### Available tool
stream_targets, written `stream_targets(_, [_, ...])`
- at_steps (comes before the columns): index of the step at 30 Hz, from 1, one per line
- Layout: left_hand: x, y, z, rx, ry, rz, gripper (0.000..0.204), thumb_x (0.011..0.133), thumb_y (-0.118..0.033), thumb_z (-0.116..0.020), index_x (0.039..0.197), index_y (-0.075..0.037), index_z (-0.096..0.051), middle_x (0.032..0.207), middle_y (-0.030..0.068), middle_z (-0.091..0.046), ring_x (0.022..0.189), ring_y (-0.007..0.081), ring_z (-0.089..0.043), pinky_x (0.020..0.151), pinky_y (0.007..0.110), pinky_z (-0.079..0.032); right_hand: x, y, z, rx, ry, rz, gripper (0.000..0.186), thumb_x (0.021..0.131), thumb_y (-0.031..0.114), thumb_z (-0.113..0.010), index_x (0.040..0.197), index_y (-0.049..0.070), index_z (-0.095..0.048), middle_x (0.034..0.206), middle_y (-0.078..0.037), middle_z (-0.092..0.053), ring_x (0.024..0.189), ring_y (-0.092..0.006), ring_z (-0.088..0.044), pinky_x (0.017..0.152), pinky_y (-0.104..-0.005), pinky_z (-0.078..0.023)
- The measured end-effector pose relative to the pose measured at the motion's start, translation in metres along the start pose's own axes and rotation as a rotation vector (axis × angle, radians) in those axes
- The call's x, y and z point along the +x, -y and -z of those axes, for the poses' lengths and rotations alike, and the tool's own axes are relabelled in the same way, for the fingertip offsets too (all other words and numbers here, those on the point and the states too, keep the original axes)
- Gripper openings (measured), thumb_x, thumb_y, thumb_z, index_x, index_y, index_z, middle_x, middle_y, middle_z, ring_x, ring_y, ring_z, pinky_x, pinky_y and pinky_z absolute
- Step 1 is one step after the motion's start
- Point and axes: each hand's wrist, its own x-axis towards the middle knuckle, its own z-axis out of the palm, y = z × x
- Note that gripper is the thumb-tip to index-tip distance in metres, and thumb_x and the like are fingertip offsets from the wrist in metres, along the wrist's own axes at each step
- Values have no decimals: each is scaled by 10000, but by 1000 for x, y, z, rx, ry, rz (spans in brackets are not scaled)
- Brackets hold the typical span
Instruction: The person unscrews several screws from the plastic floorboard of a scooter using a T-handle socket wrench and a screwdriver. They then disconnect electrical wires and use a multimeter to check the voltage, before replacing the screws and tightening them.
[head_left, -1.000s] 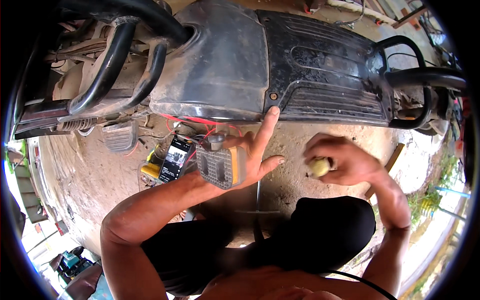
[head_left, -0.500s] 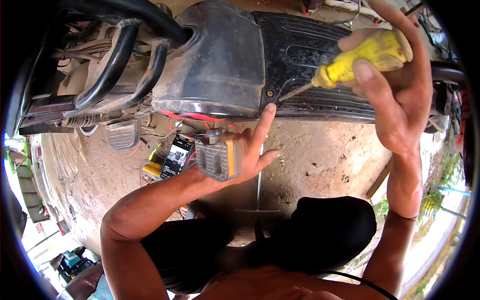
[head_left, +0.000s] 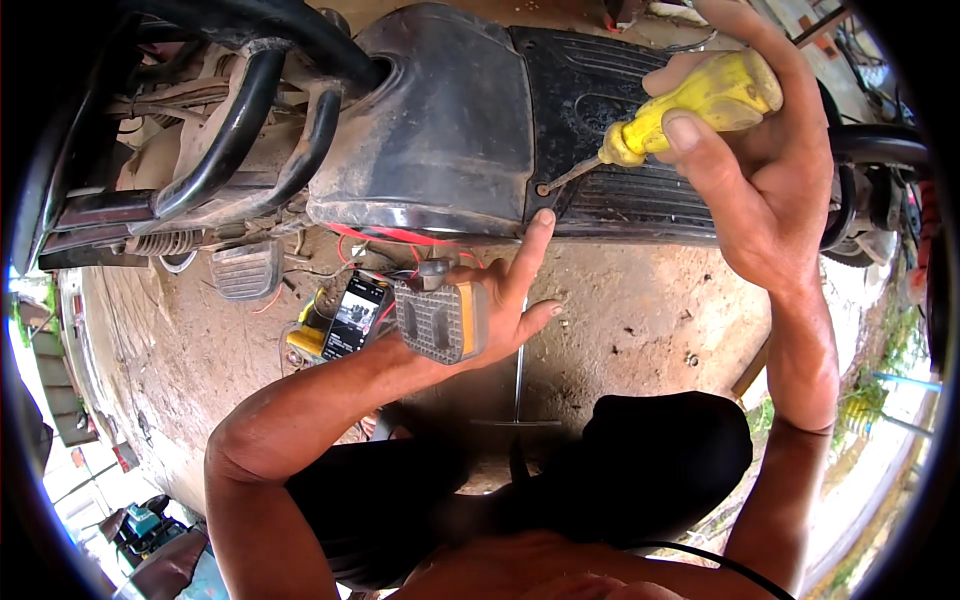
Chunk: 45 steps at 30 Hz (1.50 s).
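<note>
Yellow screwdriver point(head_left: 665, 118): since half a second ago it has shifted left together with the right hand point(head_left: 785, 205); its tip, earlier just right of the screw point(head_left: 543, 189), now reaches the screw head. Whether it sits in the slot is too small to tell.
Right fingers point(head_left: 715, 165): pinching the yellow handle, thumb on the near side, with the shaft slanting down and left away from them.
Left hand point(head_left: 505, 305): index finger stretched out, thumb spread away from it; the other fingers are mostly hidden.
Screw: just above the left index fingertip, near the corner of the black footboard point(head_left: 600, 100).
Footboard: ribbed and scuffed, running right from the left fingertip and behind the right hand.
Grey cover point(head_left: 440, 120): above and left of the left fingers, its edge meeting the footboard.
Ribbed block point(head_left: 430, 322): overlapping the left hand in view, an orange strip on its side; whether the hidden fingers touch it, I cannot tell.
Phone point(head_left: 355, 315): left of the left fingers, screen lit, just beside a yellow object point(head_left: 305, 342).
T-shaped rod point(head_left: 518, 385): below the left thumb.
Pedal point(head_left: 247, 270): well left of both hands' fingers.
</note>
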Motion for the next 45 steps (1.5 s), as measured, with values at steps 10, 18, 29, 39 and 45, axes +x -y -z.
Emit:
stream_targets(10, [1,-1,4,27,9,-13,987,962,-404,-700,1640,15,-119,594,79,-564,475,227,-594,442,386,-465,5,-18,3,7,70,152,641,887,36,-682,1441,-90,-387,985,-113,-675,856,-157,-684,722,-268,-570])
stream_targets(18, [1,1,4,76,4,-28,973,971,-410,-680,1641,15,-117,644,123,-616,528,253,-633,509,391,-523,5,13,5,-215,189,95,624,895,80,-699,1451,-50,-448,1107,-149,-684,959,-196,-697,808,-302,-587])
stream_targets(29, [-2,1,5,92,4,-29,961,972,-401,-679,1640,18,-129,655,115,-616,526,246,-626,511,384,-523,38,35,-1,-333,534,307,487,881,32,-678,1345,-35,-549,1083,-144,-677,945,-220,-688,885,-330,-535])
stream_targets(39, [4,-10,9,45,99,25,989,945,-369,-716,1635,22,-126,856,189,-633,738,334,-641,724,479,-484,64,65,-6,-562,565,160,454,811,158,-833,1175,43,-587,1054,-103,-658,917,-219,-718,701,-335,-604])
stream_targets(45, [0,-1,3,64,1,-11,985,944,-405,-705,1645,1,-145,592,63,-544,460,206,-565,440,385,-465,72,68,-9,-899,649,143,424,789,248,-863,1007,49,-560,753,-45,-612,628,-203,-680,501,-351,-532])
